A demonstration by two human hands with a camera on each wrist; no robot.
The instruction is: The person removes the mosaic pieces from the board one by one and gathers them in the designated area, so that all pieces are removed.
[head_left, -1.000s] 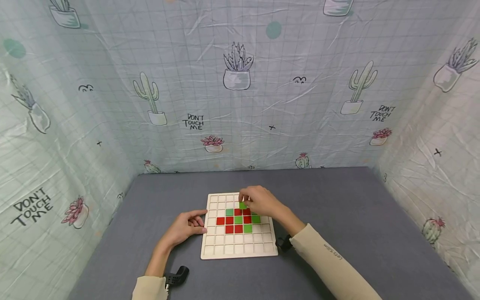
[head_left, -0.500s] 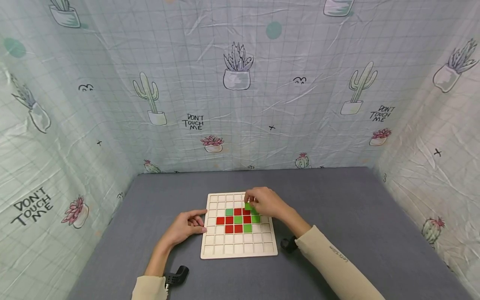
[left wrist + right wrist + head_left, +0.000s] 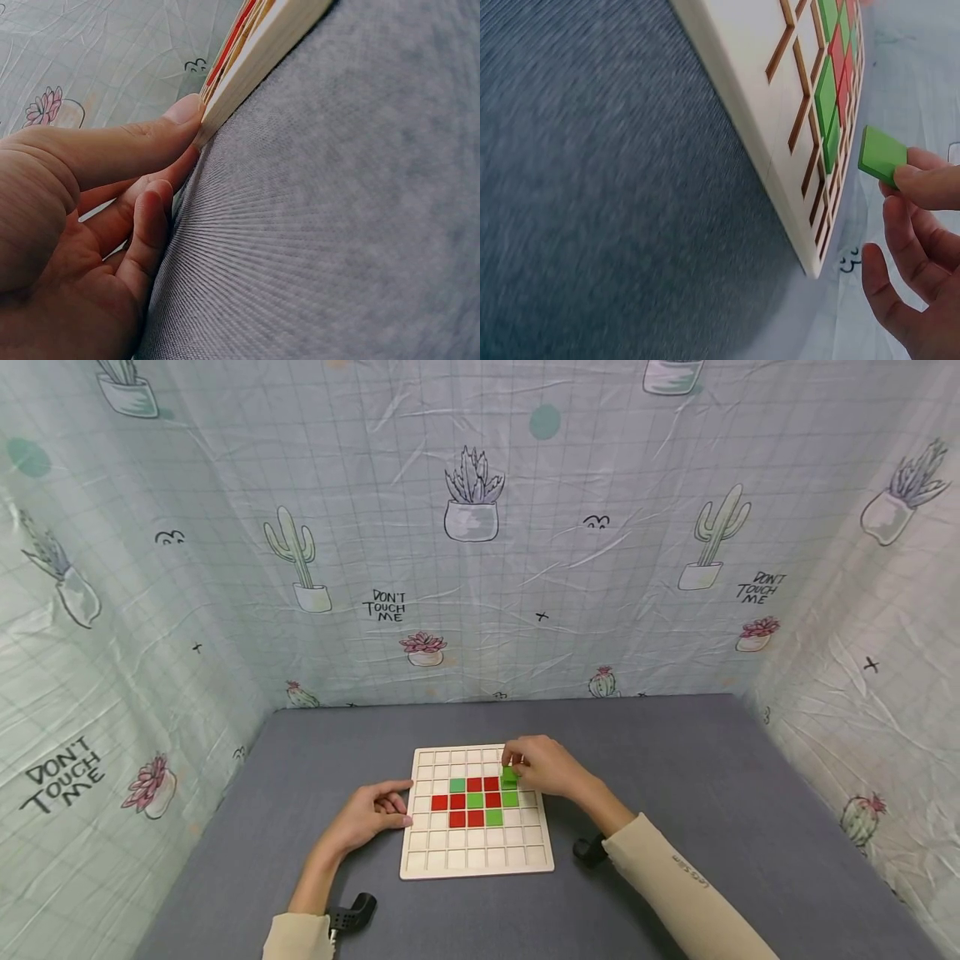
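A pale wooden grid board (image 3: pixel 477 860) lies flat with red and green square tiles in its middle cells. My left hand (image 3: pixel 363 816) rests at its left edge, thumb and forefinger spread and touching the rim; the left wrist view shows the thumb against the board's side (image 3: pixel 251 67). Over the upper right cells, my right hand (image 3: pixel 552 767) pinches a green tile (image 3: pixel 510 774) between thumb and fingertips. In the right wrist view this tile (image 3: pixel 883 155) is held tilted, clear of the board, while the other fingers of the hand (image 3: pixel 922 247) curve loosely.
The board lies on a dark grey tabletop (image 3: pixel 637 752). A cloth (image 3: pixel 540 552) printed with cacti and plant pots hangs behind and at both sides. Black devices are at the left wrist (image 3: pixel 352 913) and right wrist (image 3: pixel 590 852).
My right hand has moved to the right across the upper part of the board, with the green tile pinched in it. The left hand has stayed at the board's left edge.
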